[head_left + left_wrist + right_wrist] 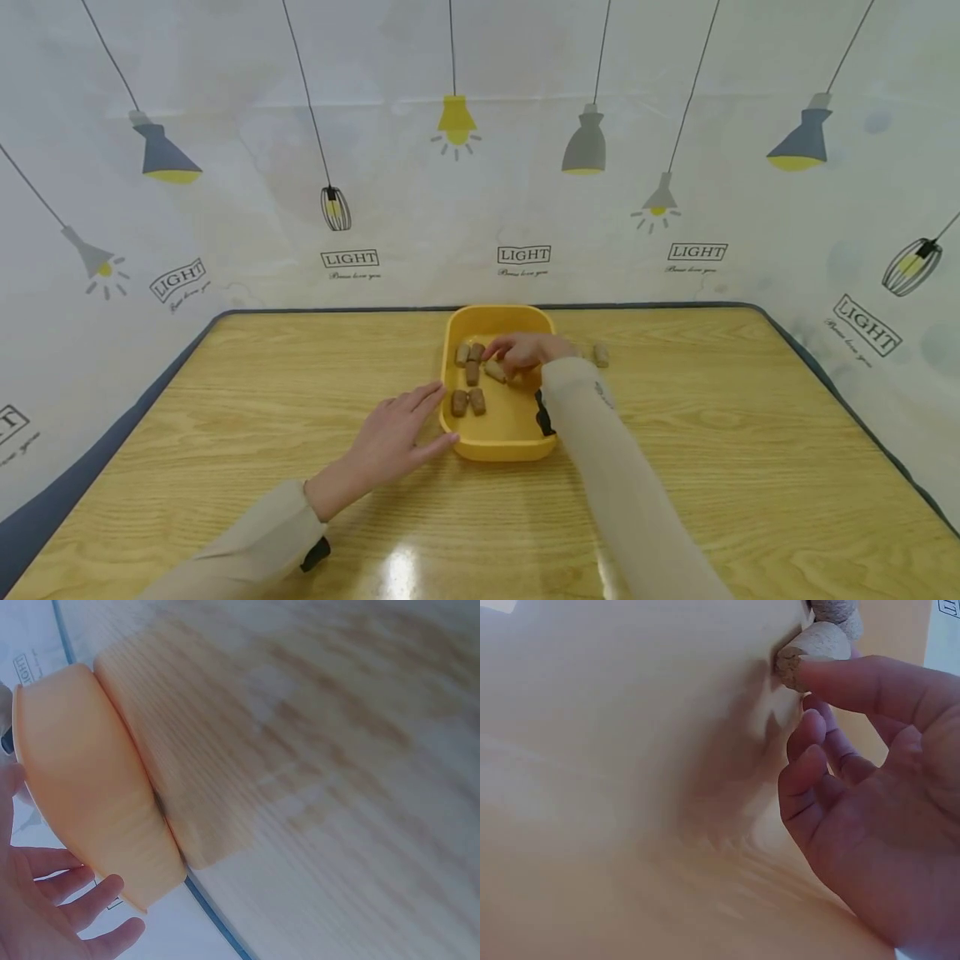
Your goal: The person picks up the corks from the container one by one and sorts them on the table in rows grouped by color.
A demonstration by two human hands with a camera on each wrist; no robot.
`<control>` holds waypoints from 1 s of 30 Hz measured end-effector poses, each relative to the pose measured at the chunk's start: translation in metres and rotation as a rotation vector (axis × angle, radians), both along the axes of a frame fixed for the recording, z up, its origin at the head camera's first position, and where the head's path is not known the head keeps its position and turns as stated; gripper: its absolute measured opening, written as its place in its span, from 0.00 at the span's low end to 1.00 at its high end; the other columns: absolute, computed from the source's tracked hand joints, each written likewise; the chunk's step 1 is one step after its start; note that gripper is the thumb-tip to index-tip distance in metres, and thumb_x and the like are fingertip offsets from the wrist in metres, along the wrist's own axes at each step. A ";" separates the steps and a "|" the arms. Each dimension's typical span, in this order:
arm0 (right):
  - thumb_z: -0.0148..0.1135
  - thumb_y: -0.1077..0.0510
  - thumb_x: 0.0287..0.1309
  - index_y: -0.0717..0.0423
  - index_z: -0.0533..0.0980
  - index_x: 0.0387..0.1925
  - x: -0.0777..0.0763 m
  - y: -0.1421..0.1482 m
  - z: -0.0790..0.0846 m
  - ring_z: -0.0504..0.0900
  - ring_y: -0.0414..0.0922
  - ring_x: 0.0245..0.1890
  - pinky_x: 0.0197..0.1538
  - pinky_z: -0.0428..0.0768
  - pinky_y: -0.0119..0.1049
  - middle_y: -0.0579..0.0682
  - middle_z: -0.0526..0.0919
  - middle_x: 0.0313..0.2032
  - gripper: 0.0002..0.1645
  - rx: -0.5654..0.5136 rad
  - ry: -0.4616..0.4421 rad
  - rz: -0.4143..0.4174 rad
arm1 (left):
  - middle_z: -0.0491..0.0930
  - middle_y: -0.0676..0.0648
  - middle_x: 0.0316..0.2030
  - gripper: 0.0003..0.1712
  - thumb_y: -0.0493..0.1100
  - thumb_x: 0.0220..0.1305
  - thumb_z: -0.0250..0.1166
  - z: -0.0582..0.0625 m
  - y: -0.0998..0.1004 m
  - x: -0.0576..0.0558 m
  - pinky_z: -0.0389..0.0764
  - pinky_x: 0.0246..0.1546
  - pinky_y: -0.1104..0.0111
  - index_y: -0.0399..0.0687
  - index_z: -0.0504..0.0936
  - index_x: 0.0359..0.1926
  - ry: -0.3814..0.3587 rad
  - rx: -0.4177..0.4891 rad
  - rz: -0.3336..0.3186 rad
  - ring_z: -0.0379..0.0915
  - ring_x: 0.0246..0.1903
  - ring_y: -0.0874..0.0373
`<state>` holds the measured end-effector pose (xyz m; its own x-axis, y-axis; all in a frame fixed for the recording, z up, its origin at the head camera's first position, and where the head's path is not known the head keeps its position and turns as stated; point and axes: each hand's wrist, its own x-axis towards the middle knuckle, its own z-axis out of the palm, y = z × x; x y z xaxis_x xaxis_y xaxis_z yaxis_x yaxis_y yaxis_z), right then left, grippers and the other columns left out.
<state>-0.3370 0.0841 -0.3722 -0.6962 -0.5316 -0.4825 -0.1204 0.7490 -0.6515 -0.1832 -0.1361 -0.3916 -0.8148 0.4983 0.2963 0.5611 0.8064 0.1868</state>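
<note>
A yellow plastic bin [506, 450] stands on the wooden table with several corks in it. Brown corks [459, 403] lie toward its front left, and more are grouped farther back. Reaching into the bin, my right hand [525, 354] pinches a light cork [814, 652] low near the bin floor. The thumb shows on that cork in the right wrist view; the index fingertip is mostly hidden. At the bin's left side, my left hand [393, 433] has its fingers spread, with fingertips and thumb at the rim. Its relaxed fingers [90, 900] also appear in the left wrist view.
A light cork [601, 355] stands on the table right of the bin, with another partly hidden behind the right wrist. The wooden table [300, 358] extends to both sides. A white printed backdrop [420, 208] rises behind the table's back edge.
</note>
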 end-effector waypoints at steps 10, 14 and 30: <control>0.53 0.71 0.47 0.51 0.68 0.53 -0.004 -0.004 -0.005 0.60 0.39 0.18 0.26 0.63 0.32 0.54 0.64 0.53 0.28 0.039 0.007 -0.021 | 0.64 0.43 0.58 0.39 0.63 0.58 0.51 0.000 0.001 -0.001 0.66 0.47 0.53 0.39 0.65 0.60 0.010 -0.011 0.000 0.64 0.52 0.48; 0.54 0.70 0.46 0.52 0.68 0.52 -0.004 -0.004 -0.004 0.61 0.39 0.19 0.27 0.64 0.32 0.54 0.63 0.53 0.28 0.019 -0.009 -0.032 | 0.64 0.43 0.58 0.39 0.63 0.58 0.51 0.001 0.001 0.000 0.66 0.47 0.53 0.39 0.65 0.60 0.005 -0.012 0.003 0.64 0.53 0.48; 0.57 0.64 0.47 0.56 0.68 0.52 -0.003 -0.006 0.036 0.68 0.44 0.44 0.43 0.69 0.40 0.51 0.69 0.51 0.26 -0.010 0.116 0.043 | 0.64 0.43 0.58 0.38 0.63 0.58 0.52 0.002 0.000 0.001 0.66 0.46 0.52 0.39 0.65 0.60 0.004 0.003 -0.008 0.64 0.52 0.47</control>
